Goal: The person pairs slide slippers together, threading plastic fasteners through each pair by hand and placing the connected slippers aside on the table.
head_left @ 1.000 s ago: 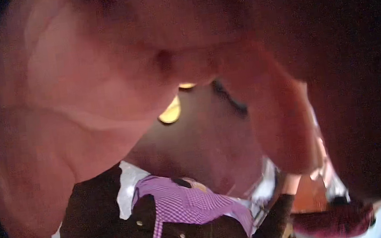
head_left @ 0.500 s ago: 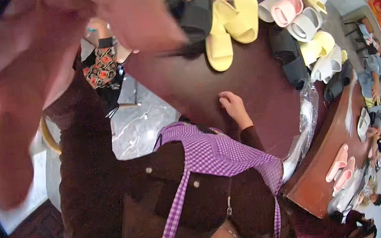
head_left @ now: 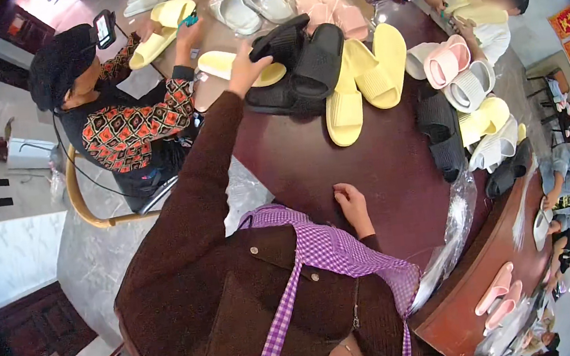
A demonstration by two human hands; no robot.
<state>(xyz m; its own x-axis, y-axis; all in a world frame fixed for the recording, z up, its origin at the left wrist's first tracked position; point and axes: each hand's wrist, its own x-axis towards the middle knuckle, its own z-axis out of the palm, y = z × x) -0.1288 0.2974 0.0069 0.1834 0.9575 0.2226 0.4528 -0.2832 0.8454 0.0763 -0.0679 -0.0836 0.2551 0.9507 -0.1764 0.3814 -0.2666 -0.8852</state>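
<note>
My left hand (head_left: 242,70) is stretched out over the table, thumb and fingers around the near end of a black slipper (head_left: 281,36). That slipper leans on other black slippers (head_left: 317,62) in a small heap. A single yellow slipper (head_left: 219,64) lies just left of my wrist, partly hidden behind the hand. To the right of the heap, a pair of yellow slippers (head_left: 382,72) rests on the table, one overlapping the other. Close to my body, my right hand (head_left: 353,207) lies at the table's near edge with its fingers curled and nothing visible in them.
The dark red table (head_left: 296,152) carries more slippers: pink ones (head_left: 336,14), grey ones in clear plastic (head_left: 248,10) and a mixed row (head_left: 467,108) at right. A seated co-worker (head_left: 130,118) at left handles a yellow slipper. Another person (head_left: 483,7) works at the far right.
My left arm, earlier large and blurred close to the camera, has swung down and away to the black slippers. My right hand stays at the table edge. The view has shifted, showing the left co-worker.
</note>
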